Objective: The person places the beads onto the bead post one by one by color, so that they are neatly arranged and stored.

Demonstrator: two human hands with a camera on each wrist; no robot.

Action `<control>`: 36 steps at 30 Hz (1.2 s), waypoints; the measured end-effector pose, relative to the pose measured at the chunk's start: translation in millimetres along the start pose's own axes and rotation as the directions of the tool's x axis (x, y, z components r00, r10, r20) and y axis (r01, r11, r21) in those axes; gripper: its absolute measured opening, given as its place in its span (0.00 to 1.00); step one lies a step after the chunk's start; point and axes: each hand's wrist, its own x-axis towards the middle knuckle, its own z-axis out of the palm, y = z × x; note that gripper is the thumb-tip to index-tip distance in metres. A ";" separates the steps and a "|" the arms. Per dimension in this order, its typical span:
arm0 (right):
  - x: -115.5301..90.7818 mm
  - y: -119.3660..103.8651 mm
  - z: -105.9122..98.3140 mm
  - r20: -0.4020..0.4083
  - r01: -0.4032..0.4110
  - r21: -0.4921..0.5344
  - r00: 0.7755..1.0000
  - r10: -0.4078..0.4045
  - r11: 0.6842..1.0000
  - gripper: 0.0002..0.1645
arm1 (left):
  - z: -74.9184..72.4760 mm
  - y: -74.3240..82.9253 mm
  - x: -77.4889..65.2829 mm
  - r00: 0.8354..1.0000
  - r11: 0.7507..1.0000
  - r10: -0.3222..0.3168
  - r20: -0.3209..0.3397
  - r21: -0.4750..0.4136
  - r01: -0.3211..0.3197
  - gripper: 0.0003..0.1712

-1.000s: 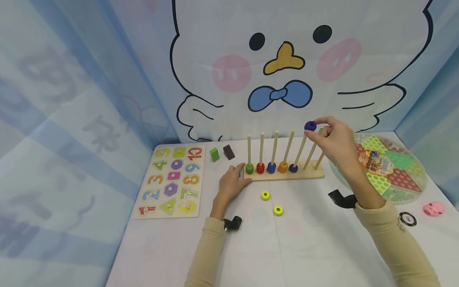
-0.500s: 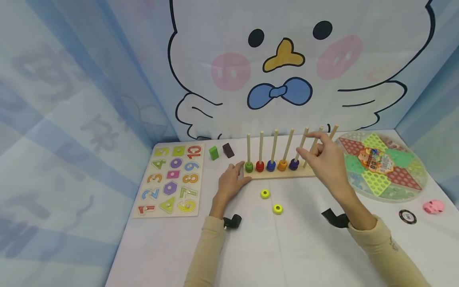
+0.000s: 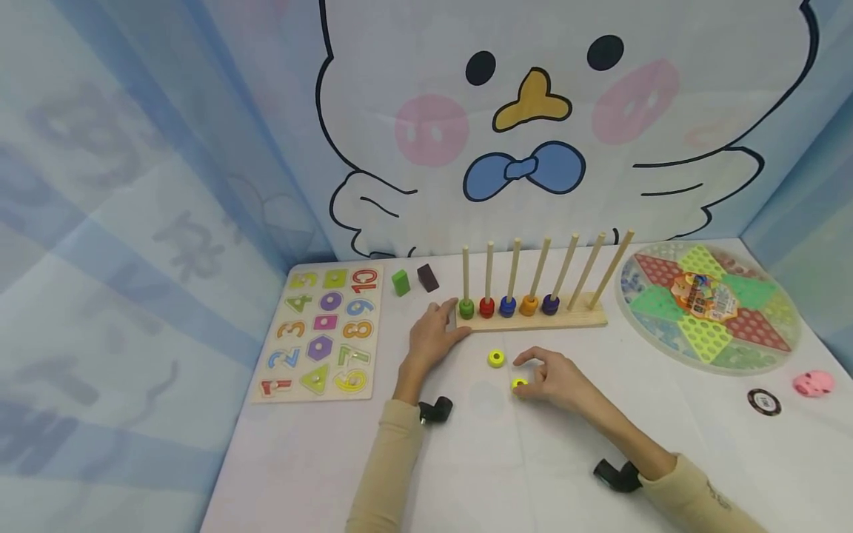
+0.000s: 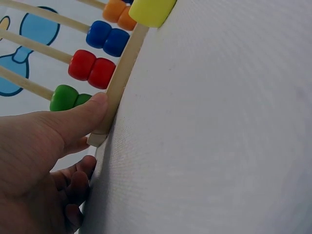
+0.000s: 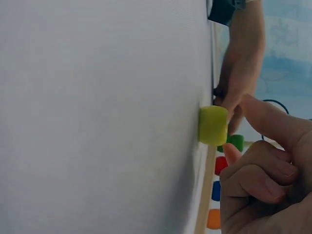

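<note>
My left hand (image 3: 429, 337) holds the left end of a wooden bead stacker (image 3: 580, 320), thumb on the front of its base. Its upright pegs carry green (image 3: 466, 309), red (image 3: 487, 307), blue (image 3: 508, 306), orange (image 3: 529, 305) and purple beads (image 3: 550, 304); the two rightmost pegs are bare. In front of it, two yellow beads lie on the table. My right hand (image 3: 549, 377) is at the nearer yellow bead (image 5: 213, 126), thumb and index finger spread on either side of it, other fingers curled in. The second yellow bead (image 3: 496, 358) lies just beyond, towards the stacker.
A number puzzle board (image 3: 316, 333) lies at the left, with a green block (image 3: 400, 282) and a dark brown block (image 3: 428, 277) beside it. To the right are a round game board (image 3: 709, 307), a black-and-white chip (image 3: 763, 402) and a pink pig toy (image 3: 814, 383).
The purple bead that my right hand held above the stacker now sits on the purple peg. That hand has come down and forward to the nearer yellow bead. My left hand stays put.
</note>
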 end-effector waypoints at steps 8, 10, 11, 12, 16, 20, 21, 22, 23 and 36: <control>1.0 12.9 6.5 -0.005 0.008 -0.047 1.000 -0.009 0.999 0.23 | -0.4 0.4 0.9 1.000 1.000 0.007 -0.009 0.012 -0.006 0.41; 1.0 12.3 6.2 -0.020 0.007 -0.063 1.000 -0.009 0.998 0.22 | -0.4 0.6 1.0 1.000 1.000 0.008 -0.010 0.013 -0.008 0.41; 0.6 11.3 5.6 -0.029 0.005 -0.064 1.000 -0.007 0.998 0.22 | -0.6 0.8 1.0 1.000 1.000 0.010 -0.011 0.014 -0.010 0.41; 0.4 10.3 4.8 -0.043 0.003 -0.067 0.999 -0.006 0.998 0.22 | -0.7 1.1 1.0 1.000 1.000 0.012 -0.012 0.012 -0.012 0.40; -2.0 3.2 -2.1 -0.109 -0.008 -0.067 0.994 0.001 0.998 0.23 | -0.6 2.6 -0.2 1.000 1.000 0.010 -0.006 0.011 -0.010 0.40; -2.8 -6.6 -15.2 -0.164 -0.004 -0.090 0.986 -0.010 0.996 0.24 | -0.1 3.1 -1.4 1.000 1.000 0.003 0.003 0.017 -0.003 0.41; -3.0 -9.6 -19.6 -0.180 -0.005 -0.096 0.984 -0.012 0.995 0.25 | -0.2 3.2 -1.6 1.000 1.000 0.005 0.004 0.020 -0.005 0.41; -3.1 -12.9 -24.3 -0.195 -0.004 -0.102 0.981 -0.016 0.995 0.25 | -0.3 3.0 -1.7 1.000 1.000 0.006 0.004 0.020 -0.007 0.41; -3.2 -16.4 -29.2 -0.208 0.002 -0.109 0.978 -0.025 0.994 0.25 | -0.6 2.6 -1.7 1.000 1.000 0.007 0.005 0.020 -0.007 0.41; -9.6 -73.9 -121.1 -0.471 0.129 -0.212 0.855 -0.217 0.969 0.30 | -2.1 0.1 -1.1 1.000 1.000 0.024 0.000 0.016 -0.024 0.41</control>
